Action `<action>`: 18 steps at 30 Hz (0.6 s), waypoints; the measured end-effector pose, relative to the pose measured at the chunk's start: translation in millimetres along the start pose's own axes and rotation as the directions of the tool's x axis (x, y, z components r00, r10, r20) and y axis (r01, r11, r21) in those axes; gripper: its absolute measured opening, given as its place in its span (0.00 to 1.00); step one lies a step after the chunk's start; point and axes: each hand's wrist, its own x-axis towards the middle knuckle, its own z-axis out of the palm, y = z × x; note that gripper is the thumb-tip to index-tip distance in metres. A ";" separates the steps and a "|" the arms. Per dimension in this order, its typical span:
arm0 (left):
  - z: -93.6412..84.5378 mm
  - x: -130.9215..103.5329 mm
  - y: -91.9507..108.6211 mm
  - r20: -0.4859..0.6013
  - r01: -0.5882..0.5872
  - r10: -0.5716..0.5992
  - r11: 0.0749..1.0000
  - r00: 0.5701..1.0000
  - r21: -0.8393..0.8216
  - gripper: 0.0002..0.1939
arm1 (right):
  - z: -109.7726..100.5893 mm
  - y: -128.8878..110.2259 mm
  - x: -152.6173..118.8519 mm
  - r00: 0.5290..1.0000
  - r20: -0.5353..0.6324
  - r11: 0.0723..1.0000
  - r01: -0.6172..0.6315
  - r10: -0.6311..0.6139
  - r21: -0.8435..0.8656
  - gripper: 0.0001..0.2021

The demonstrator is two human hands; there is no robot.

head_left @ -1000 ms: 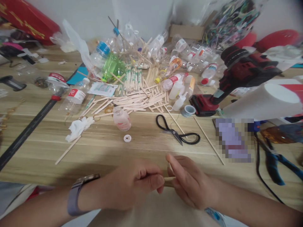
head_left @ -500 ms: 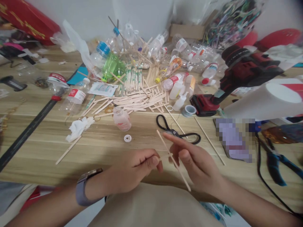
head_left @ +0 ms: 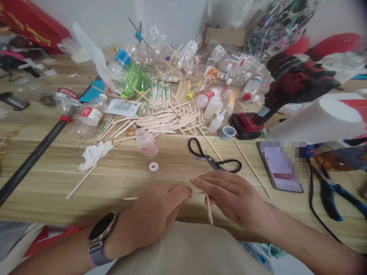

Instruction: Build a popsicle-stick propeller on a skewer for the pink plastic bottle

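My left hand (head_left: 160, 206) is closed, back of the hand up, around a thin wooden stick (head_left: 130, 198) whose end pokes out on its left side; the rest is hidden. Facing it, my right hand (head_left: 232, 193) bends its fingers over a second, flat wooden stick (head_left: 210, 212) that slants down toward me from between thumb and fingers. Whether the two sticks touch is hidden by the fingers. Just beyond the right hand lie black-handled scissors (head_left: 213, 162). A small pink-white bottle (head_left: 146, 143) stands uncapped, a white ring-shaped cap (head_left: 153, 167) in front of it.
Farther back is a heap of wooden sticks (head_left: 163, 121) amid plastic bottles (head_left: 187, 53). A red-black power tool (head_left: 298, 82), a phone (head_left: 282, 168) and pliers (head_left: 329, 193) occupy the right. Crumpled tissue (head_left: 96, 156) and a dark bar (head_left: 34, 156) lie left.
My left hand has rolled over, palm down, and a stick end now shows at its left. My right fingers have folded down over the slanted stick, which tilted more upright.
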 end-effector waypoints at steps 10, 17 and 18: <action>4.9 6.3 -7.2 0.029 0.021 -0.026 0.983 0.999 0.181 0.13 | 19.1 -8.2 -8.7 0.849 0.233 0.790 -0.527 0.474 0.313 0.13; 6.9 10.2 -13.3 -0.095 0.080 -0.091 0.991 0.991 -0.112 0.12 | 20.7 -13.0 -7.5 0.723 0.394 0.468 -0.677 0.568 0.568 0.15; 7.5 10.2 -13.0 -0.120 0.087 -0.103 0.987 0.987 -0.135 0.10 | 21.5 -15.0 -7.3 0.691 0.415 0.398 -0.698 0.592 0.595 0.17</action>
